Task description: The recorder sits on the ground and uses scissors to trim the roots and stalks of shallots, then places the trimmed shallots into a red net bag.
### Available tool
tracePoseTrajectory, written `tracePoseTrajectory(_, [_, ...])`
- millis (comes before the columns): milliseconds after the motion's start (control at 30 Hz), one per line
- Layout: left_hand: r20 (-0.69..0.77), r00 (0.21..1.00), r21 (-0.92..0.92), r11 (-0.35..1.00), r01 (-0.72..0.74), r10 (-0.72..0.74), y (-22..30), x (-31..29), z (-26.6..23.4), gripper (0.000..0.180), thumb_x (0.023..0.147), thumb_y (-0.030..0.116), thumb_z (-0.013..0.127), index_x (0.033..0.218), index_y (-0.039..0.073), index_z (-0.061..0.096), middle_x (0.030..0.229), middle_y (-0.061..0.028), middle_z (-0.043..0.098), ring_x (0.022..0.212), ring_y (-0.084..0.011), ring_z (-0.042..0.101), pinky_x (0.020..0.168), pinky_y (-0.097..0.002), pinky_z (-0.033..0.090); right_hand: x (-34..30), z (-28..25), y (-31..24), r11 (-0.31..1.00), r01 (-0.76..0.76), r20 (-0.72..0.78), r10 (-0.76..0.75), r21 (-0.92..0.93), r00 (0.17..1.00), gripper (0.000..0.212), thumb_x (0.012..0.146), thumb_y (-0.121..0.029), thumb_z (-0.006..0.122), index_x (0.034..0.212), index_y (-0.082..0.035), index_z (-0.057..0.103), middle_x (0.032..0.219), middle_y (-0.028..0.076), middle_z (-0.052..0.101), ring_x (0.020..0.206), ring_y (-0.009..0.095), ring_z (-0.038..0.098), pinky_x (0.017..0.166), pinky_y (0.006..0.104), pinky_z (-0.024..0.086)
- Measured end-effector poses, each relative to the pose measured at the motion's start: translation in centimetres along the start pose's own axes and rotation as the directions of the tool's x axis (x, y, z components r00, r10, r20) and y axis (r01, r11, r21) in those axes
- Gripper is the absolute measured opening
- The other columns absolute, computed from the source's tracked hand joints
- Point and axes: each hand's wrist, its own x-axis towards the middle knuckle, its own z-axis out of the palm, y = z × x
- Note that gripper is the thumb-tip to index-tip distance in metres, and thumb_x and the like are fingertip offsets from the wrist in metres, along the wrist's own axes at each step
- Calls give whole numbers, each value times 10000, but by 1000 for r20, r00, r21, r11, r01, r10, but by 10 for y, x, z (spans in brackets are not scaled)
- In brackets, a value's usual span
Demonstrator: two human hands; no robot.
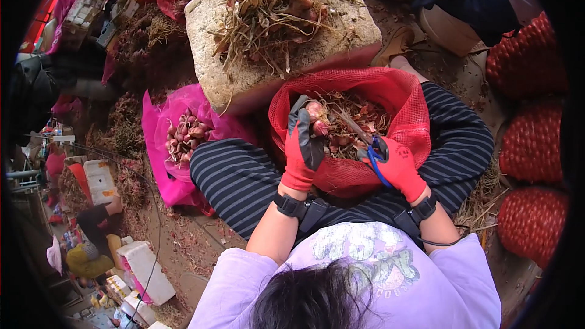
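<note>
My left hand [303,140], in a red and grey work glove, is closed round a small bunch of shallots [317,115] with dry stalks. Blue-handled scissors [375,156] are in my gloved right hand [395,163], their blades pointing up and left toward the bunch. Both hands are over an open red mesh sack [411,121] between my crossed legs. Dry shallot skins and trimmings [350,143] lie inside the sack. Left of my knee, a pink bag [159,176] stands open with several trimmed shallots [187,137] in it.
A pale foam block [210,48] in front of the sack bears a heap of untrimmed shallots with dry stalks [268,18]. Full red mesh sacks [531,140] line the right side. White foam boxes [149,271] and another person [88,259] are at the lower left.
</note>
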Motion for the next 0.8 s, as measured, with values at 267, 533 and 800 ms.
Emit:
tracePoseTrajectory(267, [-63,976,122,973,-198,206,-5,3,-1,358,972,267,403,1292,108,398,1109,-26,500,885,-132,509,786,-278,460,-10,9,-4,970,35,-34,-45,-241,998,427,706,-414,689,935,-67,597,836,124,624,742,306,614,655,386,487])
tracePoseTrajectory(533, [-81,989,-138,981,-136,126,-5,-4,26,271,959,275,443,1167,101,442,985,18,485,765,-53,476,688,-204,438,-7,9,-13,982,35,-53,-45,-188,998,432,700,-459,688,865,-71,597,777,123,619,696,310,611,602,392,479])
tracePoseTrajectory(800, [-25,949,202,931,-304,315,-18,-5,10,317,969,217,416,1264,102,417,1050,-7,483,924,-83,458,806,-222,422,-9,7,-20,961,29,9,-28,-274,1000,338,753,-395,669,827,-68,630,694,128,616,638,316,606,578,374,473])
